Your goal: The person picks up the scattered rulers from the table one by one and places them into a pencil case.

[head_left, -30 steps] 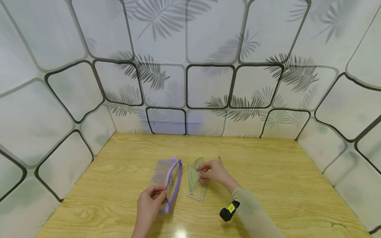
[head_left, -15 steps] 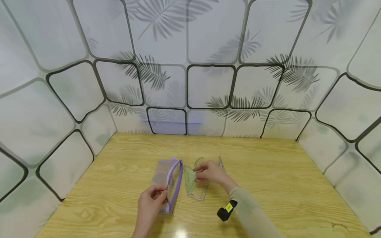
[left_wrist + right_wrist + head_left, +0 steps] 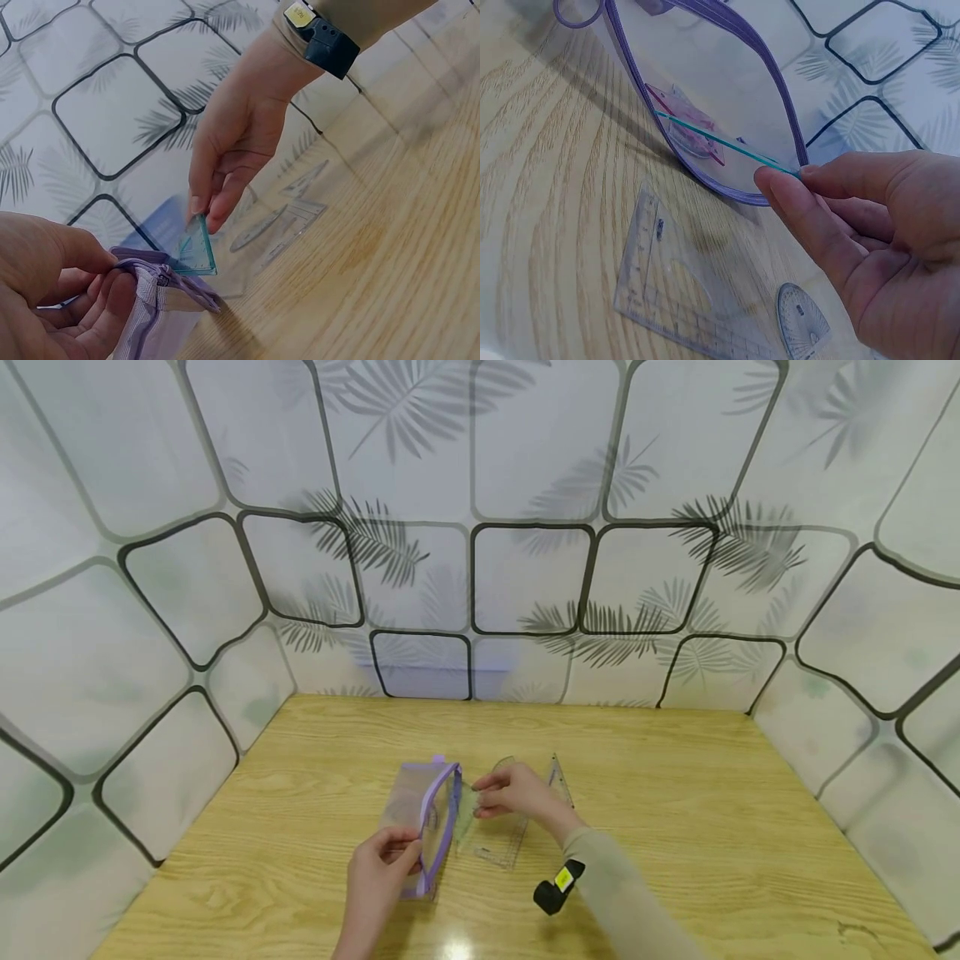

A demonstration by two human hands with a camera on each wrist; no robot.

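Set square (image 3: 466,814), small, clear and green-tinted, is pinched between the thumb and fingertips of the right hand (image 3: 512,793) and held tilted, lifted off the table (image 3: 675,793), with its far corner at the open mouth of the pouch (image 3: 417,810). The right wrist view shows the square edge-on as a thin green line (image 3: 720,142) reaching into the purple-zippered opening (image 3: 705,97).

The pouch is see-through with a purple zip and lies on the table to the left of the square. The left hand (image 3: 378,872) grips its near end, fingers curled round the zipper edge (image 3: 161,277), holding the mouth open. Something pinkish lies inside the pouch, too blurred to name.

Just right of the pouch, flat on the wood, lie a straight ruler (image 3: 504,852), a small protractor (image 3: 804,330) and another set square (image 3: 558,775), all clear plastic and close together beneath or beside the right hand. A black band with a yellow tag (image 3: 557,885) sits on the right wrist, over a beige sleeve (image 3: 615,902). Panels printed with leaf patterns (image 3: 525,577) enclose the table.
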